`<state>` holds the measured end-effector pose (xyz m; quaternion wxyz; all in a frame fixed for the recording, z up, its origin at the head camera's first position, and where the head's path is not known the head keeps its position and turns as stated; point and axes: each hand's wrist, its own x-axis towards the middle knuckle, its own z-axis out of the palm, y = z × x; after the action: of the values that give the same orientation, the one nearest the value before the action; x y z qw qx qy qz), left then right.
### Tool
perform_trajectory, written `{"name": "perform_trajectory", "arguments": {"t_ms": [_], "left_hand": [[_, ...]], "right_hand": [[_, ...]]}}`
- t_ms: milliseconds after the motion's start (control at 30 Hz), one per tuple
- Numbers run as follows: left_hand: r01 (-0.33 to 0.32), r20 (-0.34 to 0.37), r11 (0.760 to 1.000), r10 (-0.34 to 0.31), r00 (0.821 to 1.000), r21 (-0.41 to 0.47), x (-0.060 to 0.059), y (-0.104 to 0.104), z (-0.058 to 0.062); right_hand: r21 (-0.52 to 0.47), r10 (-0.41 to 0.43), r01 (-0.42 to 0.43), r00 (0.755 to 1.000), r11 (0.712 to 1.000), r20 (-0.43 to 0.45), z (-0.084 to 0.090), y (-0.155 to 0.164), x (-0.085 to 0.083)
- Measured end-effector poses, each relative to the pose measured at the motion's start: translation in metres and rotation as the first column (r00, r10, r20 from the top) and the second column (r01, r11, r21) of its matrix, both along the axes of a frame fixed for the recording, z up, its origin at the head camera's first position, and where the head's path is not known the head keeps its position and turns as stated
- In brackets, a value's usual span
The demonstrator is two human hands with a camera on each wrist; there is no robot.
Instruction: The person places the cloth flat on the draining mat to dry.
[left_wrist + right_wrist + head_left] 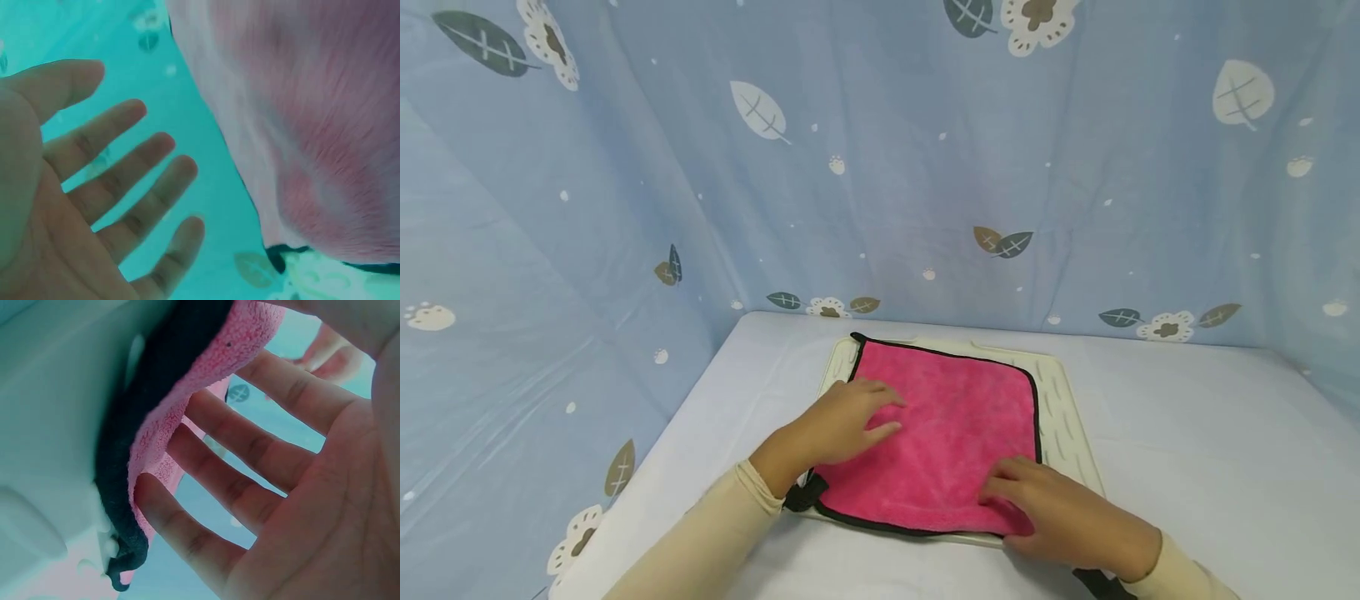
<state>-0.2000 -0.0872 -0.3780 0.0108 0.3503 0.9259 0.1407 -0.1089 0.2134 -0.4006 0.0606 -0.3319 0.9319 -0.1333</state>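
A pink plush cloth [940, 433] with a dark edging lies spread over a pale ribbed mat [1063, 417]. My left hand [842, 421] is over the cloth's left side, thumb and fingers apart; in the left wrist view the left hand [119, 200] holds nothing, beside the cloth [331, 156]. At the front right corner, my right hand [1048, 512] pinches the cloth's edge. The right wrist view shows fingertips of the right hand [269, 481] against the pink pile [206, 375], its dark edging [115, 444] wavy. The thumb tip is cut off there.
The mat rests on a white-covered table [1195, 450]. Blue curtain fabric [887, 192] with leaf and flower prints hangs behind and along the left side. Dark straps [805, 493] sit at both wrists.
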Motion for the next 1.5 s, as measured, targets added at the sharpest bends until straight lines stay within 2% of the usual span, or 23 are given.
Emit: {"name": "perform_trajectory", "arguments": {"t_ms": [100,233,400,533,767,1000,1167,1500], "left_hand": [[0.055,0.001,0.998,-0.055,0.998,-0.019,0.018,-0.002,0.001],[0.117,0.017,0.992,-0.117,0.993,-0.049,0.036,-0.002,-0.002],[0.18,0.031,0.979,-0.178,0.984,-0.095,0.053,-0.001,-0.006],[0.221,0.015,0.965,-0.221,0.975,-0.138,0.061,0.0,-0.008],[0.231,0.054,0.962,-0.226,0.973,-0.143,0.066,-0.001,-0.013],[0.227,0.02,0.967,-0.226,0.974,-0.117,0.065,0.0,-0.018],[0.232,-0.006,0.962,-0.235,0.972,-0.141,0.067,0.0,-0.02],[0.216,0.001,0.961,-0.219,0.976,-0.171,0.067,0.003,-0.022]], "right_hand": [[-0.012,0.016,-0.016,1.0,1.0,-0.026,-0.001,0.0,0.0],[-0.026,0.014,-0.014,0.999,1.0,-0.031,-0.001,-0.001,0.0],[-0.038,0.008,-0.008,1.0,0.999,-0.013,-0.002,-0.001,0.0],[-0.04,0.001,-0.001,1.0,0.999,-0.006,-0.002,-0.002,0.0],[-0.029,-0.013,0.014,1.0,0.999,0.011,-0.002,-0.004,0.0],[-0.022,-0.005,0.004,1.0,1.0,-0.029,-0.003,-0.004,0.001],[-0.021,-0.006,0.005,0.999,1.0,-0.041,-0.004,-0.006,0.001],[-0.039,-0.007,0.004,0.997,0.999,-0.073,-0.005,-0.006,0.002]]}}
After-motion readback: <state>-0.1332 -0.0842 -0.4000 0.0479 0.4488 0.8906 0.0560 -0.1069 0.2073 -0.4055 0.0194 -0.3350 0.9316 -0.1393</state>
